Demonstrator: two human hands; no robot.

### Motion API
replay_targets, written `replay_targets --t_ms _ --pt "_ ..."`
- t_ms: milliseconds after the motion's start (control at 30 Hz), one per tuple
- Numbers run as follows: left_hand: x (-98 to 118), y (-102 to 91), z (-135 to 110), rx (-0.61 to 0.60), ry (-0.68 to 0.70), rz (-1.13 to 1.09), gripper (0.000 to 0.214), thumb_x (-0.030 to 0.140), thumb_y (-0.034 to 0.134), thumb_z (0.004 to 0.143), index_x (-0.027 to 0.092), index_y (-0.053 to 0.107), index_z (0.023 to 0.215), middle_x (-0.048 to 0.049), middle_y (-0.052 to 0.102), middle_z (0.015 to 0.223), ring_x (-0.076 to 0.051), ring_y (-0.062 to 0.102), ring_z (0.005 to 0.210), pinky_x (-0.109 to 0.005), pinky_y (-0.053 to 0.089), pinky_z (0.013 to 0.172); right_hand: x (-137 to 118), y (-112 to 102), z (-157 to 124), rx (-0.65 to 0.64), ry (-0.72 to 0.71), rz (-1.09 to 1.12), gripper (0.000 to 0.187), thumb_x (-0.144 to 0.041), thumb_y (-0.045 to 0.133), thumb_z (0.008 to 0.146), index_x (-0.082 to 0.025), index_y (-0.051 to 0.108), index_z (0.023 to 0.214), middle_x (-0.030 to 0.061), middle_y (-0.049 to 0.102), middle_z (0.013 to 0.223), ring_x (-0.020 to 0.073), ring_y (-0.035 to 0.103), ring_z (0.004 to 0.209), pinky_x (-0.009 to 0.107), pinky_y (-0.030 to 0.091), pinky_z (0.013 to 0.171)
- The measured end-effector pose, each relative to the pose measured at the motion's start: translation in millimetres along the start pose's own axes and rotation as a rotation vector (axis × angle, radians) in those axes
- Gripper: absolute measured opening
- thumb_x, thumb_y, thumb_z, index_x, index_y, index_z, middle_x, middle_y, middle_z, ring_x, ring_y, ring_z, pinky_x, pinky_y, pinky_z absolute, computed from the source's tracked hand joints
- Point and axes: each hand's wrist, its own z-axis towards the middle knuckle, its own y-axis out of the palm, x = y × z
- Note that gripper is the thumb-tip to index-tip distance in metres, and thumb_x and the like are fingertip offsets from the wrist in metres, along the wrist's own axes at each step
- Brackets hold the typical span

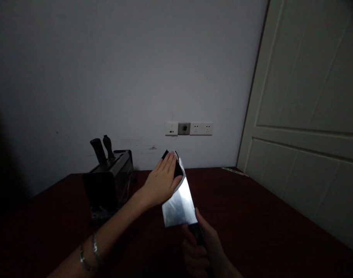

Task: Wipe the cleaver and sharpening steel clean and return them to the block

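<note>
A cleaver (179, 206) with a broad, shiny blade is tilted up in front of me, above the dark red table. My right hand (200, 247) is closed round its black handle, the thumb lying along the handle near the blade. On the blade's upper part my left hand (161, 179) presses a black and white cloth (179, 170). The fingers of that hand are straight and together over the cloth, with the thumb at its lower edge. Hand and cloth hide the far end of the blade. Two bracelets circle my left wrist.
A knife block (106, 179) with two dark handles sticking out stands to the left on the table (222, 216). Wall sockets (201, 128) are on the wall behind. A pale panelled door (304, 135) rises along the right side. A thin strip (234, 171) lies at the table's far edge.
</note>
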Motion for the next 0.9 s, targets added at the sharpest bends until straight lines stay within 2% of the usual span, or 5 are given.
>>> replay_targets --t_ms 167,233,467,733,900 --pt "27 -13.0 -26 -0.071 0.192 -0.033 0.064 0.041 0.032 0.089 0.008 0.012 0.14 -0.0124 0.007 0.148 -0.021 0.002 0.135 -0.037 0.018 0.109 -4 -1 1 -0.021 -0.028 -0.021 0.049 -0.063 0.046 0.075 -0.017 0.047 0.056 -0.0085 0.035 0.033 0.0037 0.022 0.023 0.016 0.029 0.026" --pt "31 -14.8 -31 -0.092 0.226 -0.04 0.065 0.042 0.034 0.088 0.008 0.012 0.14 -0.0115 0.007 0.148 -0.02 0.002 0.135 -0.035 0.018 0.109 -4 -1 1 -0.033 -0.033 -0.027 0.05 -0.063 0.045 0.075 -0.017 0.047 0.056 -0.0087 0.035 0.034 0.0036 0.022 0.023 0.015 0.029 0.026" --pt "1 0.7 -8 -0.1 0.082 -0.031 0.061 0.041 0.024 0.092 0.004 0.013 0.139 -0.0156 0.009 0.147 -0.022 0.004 0.135 -0.039 0.018 0.108 0 -3 4 -0.064 -0.027 -0.01 0.048 -0.06 0.043 0.079 -0.017 0.045 0.058 -0.0087 0.035 0.036 0.0033 0.02 0.024 0.015 0.029 0.028" --pt "31 -7.3 -31 -0.145 0.272 -0.071 0.064 0.042 0.034 0.089 0.009 0.014 0.14 -0.0111 0.008 0.148 -0.02 0.002 0.135 -0.034 0.017 0.109 -11 -3 -1 0.019 -0.06 -0.02 0.049 -0.062 0.042 0.078 -0.018 0.045 0.057 -0.0096 0.033 0.034 0.0037 0.017 0.024 0.016 0.027 0.027" --pt "12 0.8 -16 -0.134 0.161 -0.038 0.061 0.041 0.026 0.091 0.006 0.014 0.139 -0.0138 0.01 0.147 -0.021 0.005 0.135 -0.036 0.018 0.109 -10 -5 -2 -0.028 -0.063 0.003 0.047 -0.059 0.042 0.079 -0.018 0.047 0.059 -0.0094 0.034 0.036 0.0036 0.017 0.024 0.015 0.026 0.027"
